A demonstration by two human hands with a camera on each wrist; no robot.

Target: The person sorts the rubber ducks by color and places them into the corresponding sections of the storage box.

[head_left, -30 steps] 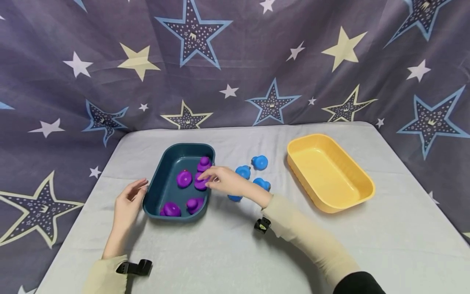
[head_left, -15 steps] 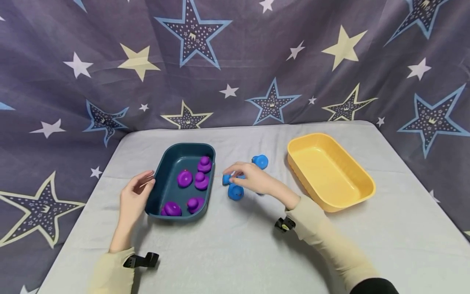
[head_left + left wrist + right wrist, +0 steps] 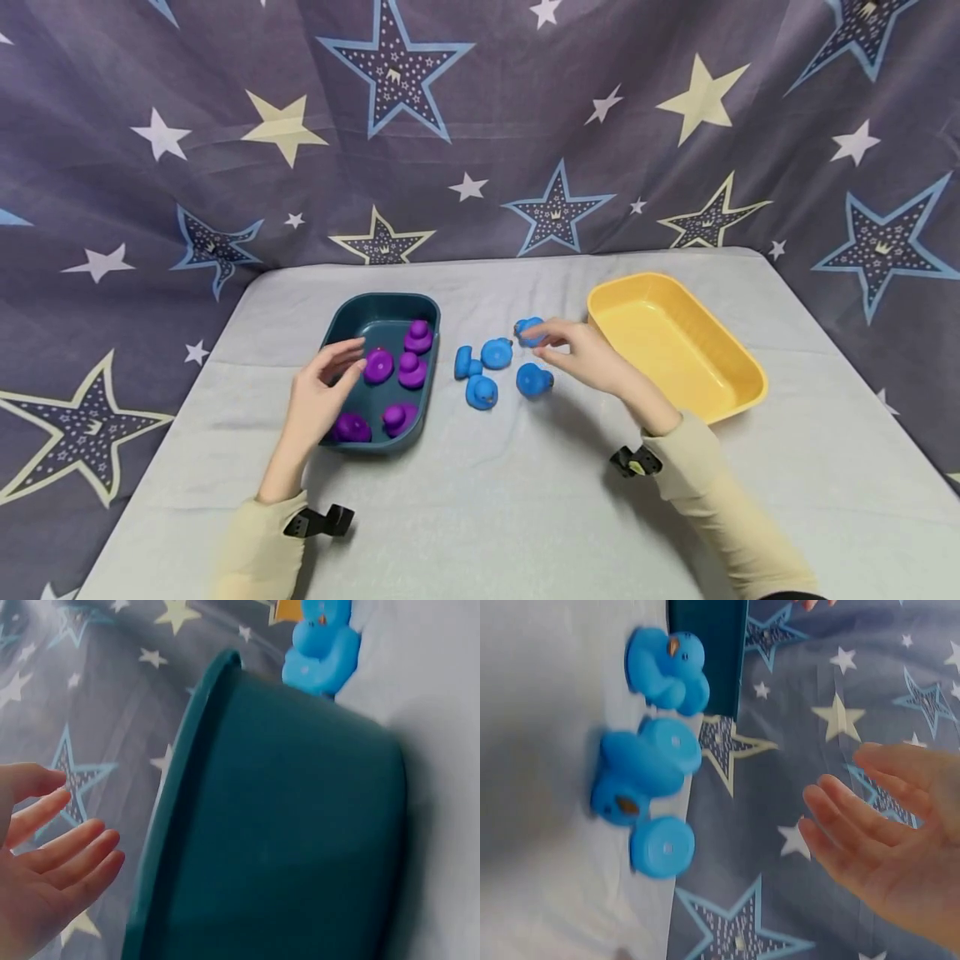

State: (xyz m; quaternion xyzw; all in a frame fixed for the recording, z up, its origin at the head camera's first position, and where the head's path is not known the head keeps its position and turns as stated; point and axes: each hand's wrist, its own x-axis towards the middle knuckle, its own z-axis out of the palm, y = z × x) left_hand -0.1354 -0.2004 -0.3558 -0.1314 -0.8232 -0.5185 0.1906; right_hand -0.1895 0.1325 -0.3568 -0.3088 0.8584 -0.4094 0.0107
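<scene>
My left hand point(image 3: 311, 412) hovers over the left side of the dark teal bin point(image 3: 371, 310), fingers loosely bent and nothing held. Inside that bin lie several purple rubber ducks point(image 3: 412, 372); some are tipped over. Several blue rubber ducks point(image 3: 482, 392) sit on the cloth to the right of the bin, some on their sides. My right hand point(image 3: 592, 360) is above the rightmost ones, its fingertips partly covering the far blue duck point(image 3: 528, 330). In the right wrist view, the right hand point(image 3: 892, 840) has its fingers extended and holds nothing, apart from the ducks.
An empty yellow bin point(image 3: 675, 354) stands at the right, its left wall partly behind my right hand. White cloth point(image 3: 480, 508) covers the table. A dark curtain point(image 3: 480, 125) with stars hangs behind and at the sides.
My right hand has moved right from over the teal bin, across the blue ducks, to the far right ones. My left hand has moved right, from beside the teal bin to over it.
</scene>
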